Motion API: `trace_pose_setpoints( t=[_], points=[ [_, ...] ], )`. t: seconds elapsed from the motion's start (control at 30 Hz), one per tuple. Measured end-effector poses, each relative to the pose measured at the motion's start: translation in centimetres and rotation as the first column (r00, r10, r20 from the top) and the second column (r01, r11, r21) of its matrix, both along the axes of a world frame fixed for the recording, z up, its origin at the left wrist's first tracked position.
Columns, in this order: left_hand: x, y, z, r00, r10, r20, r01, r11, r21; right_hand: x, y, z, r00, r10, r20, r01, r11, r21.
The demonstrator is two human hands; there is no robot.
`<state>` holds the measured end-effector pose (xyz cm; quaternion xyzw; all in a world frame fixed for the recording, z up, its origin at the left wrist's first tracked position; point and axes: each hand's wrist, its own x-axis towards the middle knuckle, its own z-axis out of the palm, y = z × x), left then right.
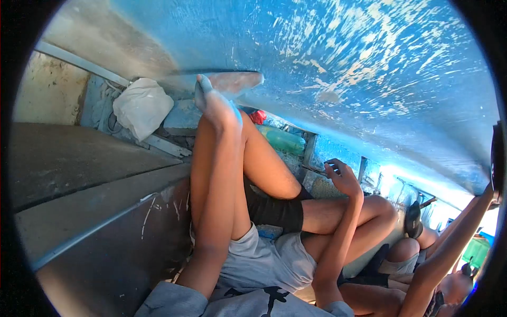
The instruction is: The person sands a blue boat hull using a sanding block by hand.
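Grey shirt [240, 305] — left hand [217, 110] at flat piece [240, 82] on blue surface [338, 63], grip unclear — right hand [346, 179], fingers parted

We wear a grey short-sleeved T-shirt [232, 306], its chest carrying a black print [275, 300] with splayed, limb-like points and a smaller dark mark to one side, partly cut off by the view's lower edge. The left sleeve [177, 300] is wide and loose, while the right sleeve [338, 309] shows only as a small patch of matching grey. Our shorts [274, 261] are a paler grey, creased, leaving the knees bare. Black cloth [274, 212] covers the lower right leg, sock or sleeve, we cannot tell. Our left hand [216, 108] and right hand [343, 178] are ungloved.
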<state>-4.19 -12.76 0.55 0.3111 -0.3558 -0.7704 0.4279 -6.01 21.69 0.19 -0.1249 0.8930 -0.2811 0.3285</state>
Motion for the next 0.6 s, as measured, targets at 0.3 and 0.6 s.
trace_pose_setpoints(
  t=[0.3,0.6],
  points=[
    [-1.0,8.7,2.3,0.961,-0.122,0.248,0.212,0.900,-0.382,-0.7,-0.5,-0.5,0.998,0.055,-0.025,-0.055,0.998,0.015],
    [0.9,4.2,3.2,0.966,-0.207,0.158,0.222,0.971,-0.089,-0.5,-1.0,0.0,1.000,0.008,-0.016,-0.007,0.999,0.031]
  ],
)
